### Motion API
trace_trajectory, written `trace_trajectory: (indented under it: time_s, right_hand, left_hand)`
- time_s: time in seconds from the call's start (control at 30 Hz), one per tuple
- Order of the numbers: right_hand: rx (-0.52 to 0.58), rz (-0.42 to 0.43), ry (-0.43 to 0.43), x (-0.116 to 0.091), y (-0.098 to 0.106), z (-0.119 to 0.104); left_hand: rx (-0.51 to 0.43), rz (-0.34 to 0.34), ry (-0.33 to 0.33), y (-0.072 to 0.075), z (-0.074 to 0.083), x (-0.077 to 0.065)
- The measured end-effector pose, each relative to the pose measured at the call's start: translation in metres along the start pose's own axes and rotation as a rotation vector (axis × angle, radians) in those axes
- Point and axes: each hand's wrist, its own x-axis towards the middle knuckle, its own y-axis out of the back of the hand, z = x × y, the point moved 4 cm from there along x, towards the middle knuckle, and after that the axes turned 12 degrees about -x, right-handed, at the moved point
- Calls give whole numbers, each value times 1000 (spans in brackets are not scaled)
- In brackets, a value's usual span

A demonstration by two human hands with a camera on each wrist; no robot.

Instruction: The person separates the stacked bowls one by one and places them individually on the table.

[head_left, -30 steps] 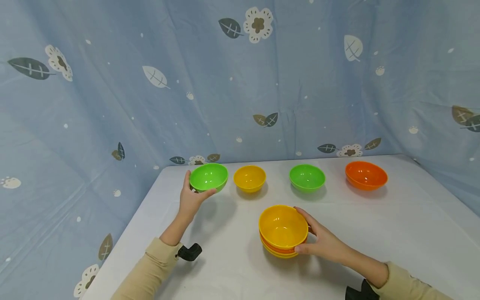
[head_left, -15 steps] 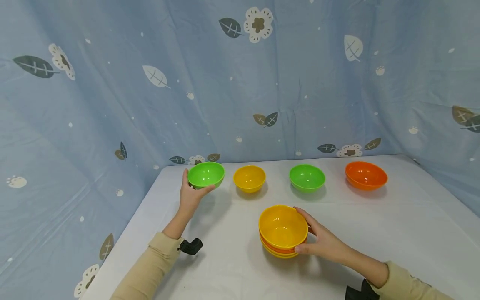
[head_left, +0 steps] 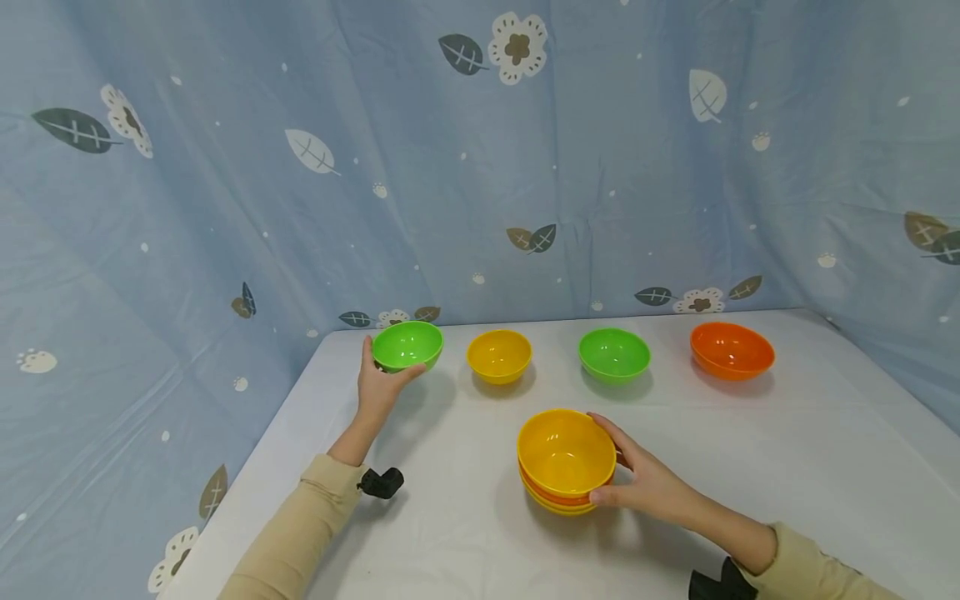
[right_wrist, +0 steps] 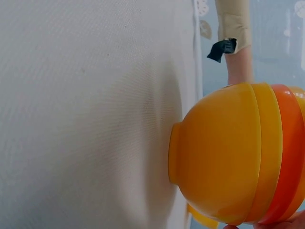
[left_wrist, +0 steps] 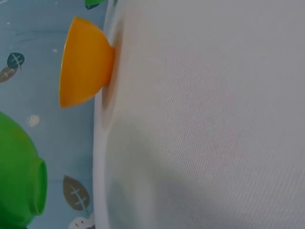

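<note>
My left hand (head_left: 378, 390) grips a light green bowl (head_left: 408, 345) by its left side, thumb at the near rim. The left wrist view shows that green bowl (left_wrist: 19, 176) with its foot off the table. At the middle front, my right hand (head_left: 645, 479) holds a stack of nested bowls (head_left: 566, 457), thumb on the near side and fingers round the right rim. A yellow bowl is on top, with orange and yellow edges below. In the right wrist view the stack (right_wrist: 219, 152) shows its foot; whether it touches the table I cannot tell.
Along the back of the white-covered table (head_left: 465, 533) stand a small yellow bowl (head_left: 499, 358), a green bowl (head_left: 614, 357) and an orange bowl (head_left: 732, 352). A blue patterned curtain (head_left: 420, 167) hangs behind and along the left side.
My left hand has moved the green bowl slightly left and farther back. The right hand and its stack have stayed in place.
</note>
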Motion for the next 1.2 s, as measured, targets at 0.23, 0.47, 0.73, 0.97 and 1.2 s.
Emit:
trace_trajectory:
  time_s: [0.23,0.47,0.73,0.97,1.2]
  right_hand:
    - [4,-2,-1,1,0,1]
    - [-1,-6,-18,1,0,-1]
    - [4,-9,-24,2,-1,-1]
    - [-4,-7,-22,1,0,-1]
    - [-2,-7,-17,1,0,-1]
  left_hand:
    - [23,15,16,-1,-8,10]
    - [59,45,49,-3,-17,17]
    - [51,64,63,-4,-24,20]
    - [76,84,66,-5,-30,23]
    - [85,91,93,-5,-37,26]
